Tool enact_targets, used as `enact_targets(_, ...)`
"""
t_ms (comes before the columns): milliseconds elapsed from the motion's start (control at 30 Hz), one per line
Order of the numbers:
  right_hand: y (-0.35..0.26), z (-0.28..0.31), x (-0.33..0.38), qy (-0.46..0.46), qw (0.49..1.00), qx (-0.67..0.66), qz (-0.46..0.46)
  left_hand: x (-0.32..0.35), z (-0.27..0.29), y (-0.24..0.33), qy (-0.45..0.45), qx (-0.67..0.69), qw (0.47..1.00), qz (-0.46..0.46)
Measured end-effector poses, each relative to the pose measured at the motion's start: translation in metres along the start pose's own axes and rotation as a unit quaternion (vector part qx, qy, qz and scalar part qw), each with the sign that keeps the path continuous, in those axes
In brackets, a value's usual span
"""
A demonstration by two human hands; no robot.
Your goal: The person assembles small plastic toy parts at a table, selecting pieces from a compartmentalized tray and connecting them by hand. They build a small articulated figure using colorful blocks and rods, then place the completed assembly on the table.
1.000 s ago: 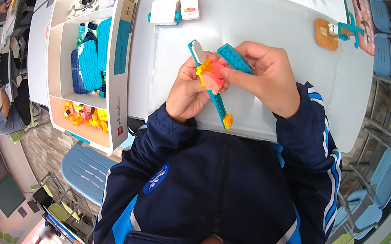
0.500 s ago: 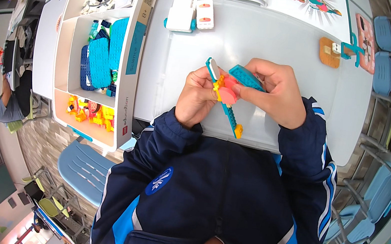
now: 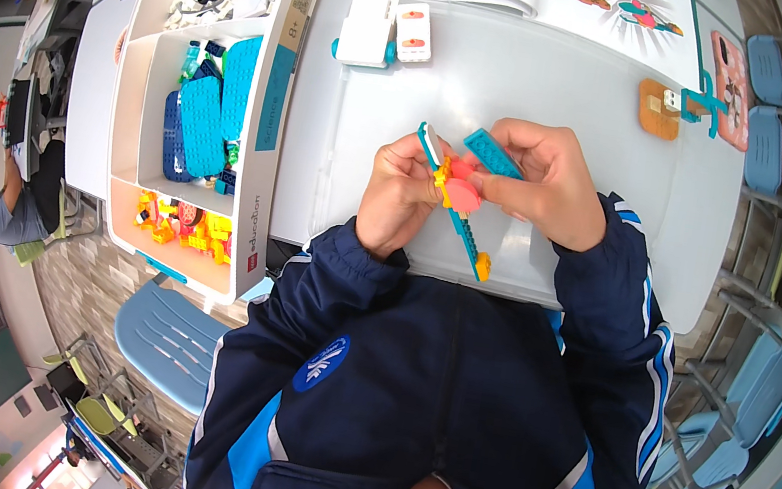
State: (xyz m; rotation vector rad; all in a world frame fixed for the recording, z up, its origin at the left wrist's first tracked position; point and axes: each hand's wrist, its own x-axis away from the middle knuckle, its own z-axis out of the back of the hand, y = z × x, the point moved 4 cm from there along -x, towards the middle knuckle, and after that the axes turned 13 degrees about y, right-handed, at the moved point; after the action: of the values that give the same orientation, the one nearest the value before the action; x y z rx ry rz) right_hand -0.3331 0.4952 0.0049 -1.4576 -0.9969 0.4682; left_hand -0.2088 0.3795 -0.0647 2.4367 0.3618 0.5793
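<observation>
Between the thumb and fingers of my left hand (image 3: 396, 195) is a small toy-brick model (image 3: 463, 196), made of a long teal beam with yellow, white and round coral-pink pieces. It slants, with its yellow end (image 3: 482, 266) toward my body. My right hand (image 3: 553, 188) pinches a teal studded brick (image 3: 493, 152), close beside the pink pieces. Whether that brick is joined to the model cannot be made out, since my right fingertips cover the spot. Both hands are above the pale tabletop.
At left stands a white sorting tray (image 3: 130, 109) with teal, blue, white and yellow bricks. A white block-shaped device (image 3: 367, 31) and a smaller white piece (image 3: 414, 31) lie behind my hands. An open booklet (image 3: 599, 33) and an orange-brown piece (image 3: 656, 108) are farther back.
The model and both hands have shifted only slightly. The teal brick has turned a little in my right hand, showing more of its studded face.
</observation>
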Motion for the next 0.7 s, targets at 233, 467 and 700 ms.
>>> enact_targets(233,0.002,0.009,-0.008,0.063,0.998,-0.014,-0.022,-0.007,-0.002,-0.003,0.070,-0.014,0.997,-0.028)
enact_targets(467,-0.002,0.006,-0.009,0.026,0.998,-0.038,-0.037,-0.007,-0.003,0.000,-0.007,0.024,1.000,-0.005)
enact_targets(700,0.005,0.028,-0.016,0.021,0.979,-0.203,-0.020,-0.008,-0.005,0.003,-0.025,0.098,0.995,-0.021)
